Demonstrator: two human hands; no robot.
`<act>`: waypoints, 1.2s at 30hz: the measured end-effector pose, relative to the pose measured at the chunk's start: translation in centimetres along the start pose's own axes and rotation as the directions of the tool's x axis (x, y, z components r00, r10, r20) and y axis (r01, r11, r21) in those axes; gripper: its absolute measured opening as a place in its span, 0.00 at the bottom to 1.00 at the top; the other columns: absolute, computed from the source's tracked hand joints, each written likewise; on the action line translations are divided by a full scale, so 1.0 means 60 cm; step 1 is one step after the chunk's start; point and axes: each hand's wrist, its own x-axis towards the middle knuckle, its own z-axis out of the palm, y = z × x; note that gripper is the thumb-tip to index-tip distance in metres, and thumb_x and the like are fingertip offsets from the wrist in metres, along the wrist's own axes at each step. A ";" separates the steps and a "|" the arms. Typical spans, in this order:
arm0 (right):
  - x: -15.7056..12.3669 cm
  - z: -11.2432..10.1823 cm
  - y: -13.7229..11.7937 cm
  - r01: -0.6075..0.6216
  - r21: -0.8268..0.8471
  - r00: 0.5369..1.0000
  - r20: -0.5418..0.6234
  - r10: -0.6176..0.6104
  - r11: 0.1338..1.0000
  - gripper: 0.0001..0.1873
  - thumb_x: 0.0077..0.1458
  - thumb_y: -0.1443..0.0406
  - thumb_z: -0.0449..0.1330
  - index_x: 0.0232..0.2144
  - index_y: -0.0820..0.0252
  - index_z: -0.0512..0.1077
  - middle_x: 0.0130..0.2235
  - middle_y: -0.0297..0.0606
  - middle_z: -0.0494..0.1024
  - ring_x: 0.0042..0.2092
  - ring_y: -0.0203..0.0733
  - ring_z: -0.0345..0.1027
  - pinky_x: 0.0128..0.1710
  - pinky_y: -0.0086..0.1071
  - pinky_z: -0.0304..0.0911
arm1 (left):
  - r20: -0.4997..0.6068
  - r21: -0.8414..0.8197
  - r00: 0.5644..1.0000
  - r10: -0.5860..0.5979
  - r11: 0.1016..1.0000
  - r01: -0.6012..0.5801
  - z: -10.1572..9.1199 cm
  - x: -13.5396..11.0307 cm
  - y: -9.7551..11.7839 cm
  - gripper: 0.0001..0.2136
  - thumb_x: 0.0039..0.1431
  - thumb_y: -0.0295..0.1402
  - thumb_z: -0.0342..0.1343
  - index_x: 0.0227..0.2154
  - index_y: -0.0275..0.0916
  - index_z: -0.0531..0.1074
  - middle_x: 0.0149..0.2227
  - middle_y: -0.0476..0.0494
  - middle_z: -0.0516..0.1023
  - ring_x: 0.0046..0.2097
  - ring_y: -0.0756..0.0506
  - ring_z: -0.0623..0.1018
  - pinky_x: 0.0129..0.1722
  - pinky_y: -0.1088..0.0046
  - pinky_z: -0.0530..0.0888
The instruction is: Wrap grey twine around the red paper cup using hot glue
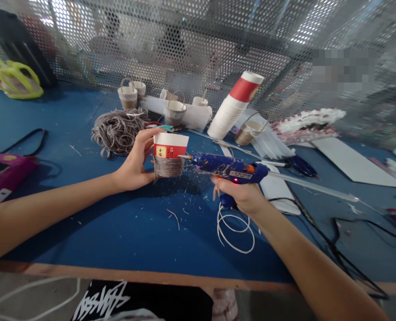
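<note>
My left hand (138,160) grips a red and white paper cup (171,145) from its left side. Grey-brown cord (168,166) is wound in rows around the cup's lower part. In my right hand (242,194) is a blue hot glue gun (224,167), its small red light lit. The nozzle points left and meets the cup's side just above the wound cord, touching or nearly so. A long clear glue stick (314,185) sticks out of the gun's back end. Fingers of my left hand behind the cup are partly hidden.
Behind the cup lie a heap of grey cord (116,131) and several small cord-wrapped cups (175,112). A leaning stack of paper cups (233,107) stands against the perforated metal screen (191,40). White string (236,234) curls near my right hand; a black cable (334,254) runs along the right.
</note>
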 end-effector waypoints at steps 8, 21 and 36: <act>-0.002 -0.002 0.000 -0.036 0.008 0.999 0.012 0.036 0.999 0.10 0.45 0.58 0.64 0.20 0.55 0.69 0.17 0.28 0.66 0.21 0.36 0.63 0.23 0.34 0.65 | -0.016 0.038 1.000 0.026 0.999 -0.025 0.000 0.004 0.002 0.44 0.47 0.39 0.73 0.64 0.50 0.54 0.63 0.36 0.62 0.60 0.37 0.73 0.58 0.55 0.76; -0.004 0.000 -0.009 -0.025 0.000 1.000 0.009 0.025 1.000 0.09 0.44 0.60 0.63 0.19 0.55 0.69 0.16 0.28 0.66 0.20 0.36 0.63 0.22 0.33 0.64 | 0.026 0.005 1.000 0.005 1.000 -0.005 -0.003 0.002 0.002 0.43 0.51 0.40 0.71 0.64 0.49 0.51 0.63 0.35 0.64 0.59 0.37 0.74 0.57 0.55 0.77; -0.003 0.001 -0.013 0.001 -0.001 1.000 0.001 -0.001 1.000 0.09 0.44 0.60 0.63 0.19 0.55 0.68 0.17 0.28 0.67 0.20 0.35 0.63 0.21 0.32 0.63 | 0.022 -0.023 1.000 -0.021 1.000 0.021 -0.003 0.001 0.008 0.46 0.48 0.39 0.73 0.64 0.52 0.50 0.66 0.35 0.60 0.57 0.39 0.76 0.49 0.62 0.81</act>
